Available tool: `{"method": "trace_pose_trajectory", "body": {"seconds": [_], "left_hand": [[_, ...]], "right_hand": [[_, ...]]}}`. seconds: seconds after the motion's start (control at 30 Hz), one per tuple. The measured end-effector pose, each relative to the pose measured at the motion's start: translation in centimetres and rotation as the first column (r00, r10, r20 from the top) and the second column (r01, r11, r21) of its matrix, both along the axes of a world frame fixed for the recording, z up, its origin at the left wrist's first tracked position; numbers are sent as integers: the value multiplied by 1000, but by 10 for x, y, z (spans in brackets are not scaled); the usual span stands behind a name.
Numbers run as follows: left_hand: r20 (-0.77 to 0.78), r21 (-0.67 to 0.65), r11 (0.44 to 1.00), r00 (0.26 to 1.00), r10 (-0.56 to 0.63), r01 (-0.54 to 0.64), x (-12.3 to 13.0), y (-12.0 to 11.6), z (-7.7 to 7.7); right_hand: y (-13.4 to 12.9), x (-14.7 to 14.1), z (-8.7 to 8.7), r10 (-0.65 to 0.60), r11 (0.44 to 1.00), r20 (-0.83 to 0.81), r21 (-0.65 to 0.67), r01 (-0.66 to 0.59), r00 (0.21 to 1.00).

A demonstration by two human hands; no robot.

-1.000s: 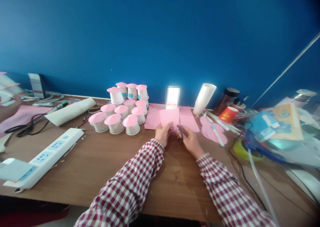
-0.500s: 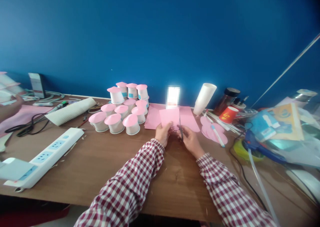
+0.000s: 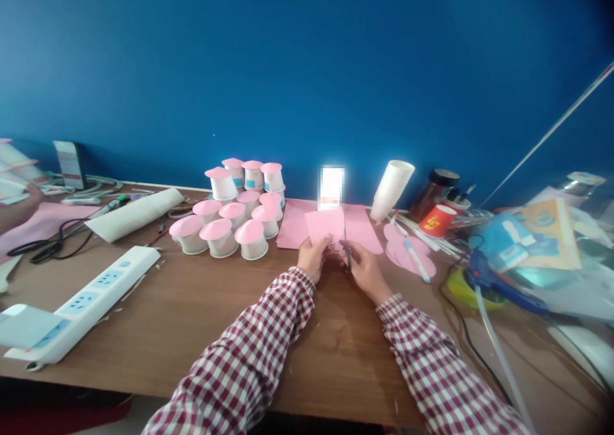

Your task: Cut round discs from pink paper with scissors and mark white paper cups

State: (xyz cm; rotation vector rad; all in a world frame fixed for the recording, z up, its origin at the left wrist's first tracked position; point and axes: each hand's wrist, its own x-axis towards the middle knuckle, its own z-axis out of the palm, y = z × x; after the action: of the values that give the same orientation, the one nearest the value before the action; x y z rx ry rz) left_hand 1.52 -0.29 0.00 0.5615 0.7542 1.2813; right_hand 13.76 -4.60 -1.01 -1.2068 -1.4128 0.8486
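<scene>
My left hand (image 3: pixel 314 258) is closed on the lower left part of a small pink paper (image 3: pixel 324 225). Scissors (image 3: pixel 346 256) are in my right hand (image 3: pixel 367 267), their blades pointing away from me at the right edge of that paper. Behind and beneath lie larger pink sheets (image 3: pixel 291 224) on the brown table. To the left stand several white paper cups (image 3: pixel 253 246) with pink cone-shaped tops, some of them stacked. Pink rounded paper pieces (image 3: pixel 400 249) with a marker (image 3: pixel 417 262) on them lie to the right of my hands.
A white power strip (image 3: pixel 105 288) and a ribbed white cup stack (image 3: pixel 137 214) lie at left. A co-worker's hand (image 3: pixel 31 198) shows at the left edge. White cups (image 3: pixel 392 189), a red cup (image 3: pixel 437 221), a dark jar (image 3: pixel 434 192) and a blue glue gun (image 3: pixel 503 284) are at right.
</scene>
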Motion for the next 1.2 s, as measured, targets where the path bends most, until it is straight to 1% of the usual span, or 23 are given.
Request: {"method": "trace_pose_trajectory", "body": {"seconds": [0.43, 0.83, 0.97, 1.2], "left_hand": [[3, -7, 1000, 1000, 8, -8, 0, -1, 1], [2, -3, 1000, 1000, 10, -10, 0, 0, 1], [2, -4, 1000, 1000, 14, -14, 0, -1, 1], [23, 23, 1000, 1000, 16, -16, 0, -1, 2]], "right_hand": [[1, 1, -3, 4, 1000, -31, -17, -5, 1000], [0, 1, -2, -16, 1000, -8, -4, 15, 1000], [0, 1, -2, -5, 1000, -8, 9, 5, 1000], [0, 0, -3, -6, 1000, -5, -8, 6, 1000]]}}
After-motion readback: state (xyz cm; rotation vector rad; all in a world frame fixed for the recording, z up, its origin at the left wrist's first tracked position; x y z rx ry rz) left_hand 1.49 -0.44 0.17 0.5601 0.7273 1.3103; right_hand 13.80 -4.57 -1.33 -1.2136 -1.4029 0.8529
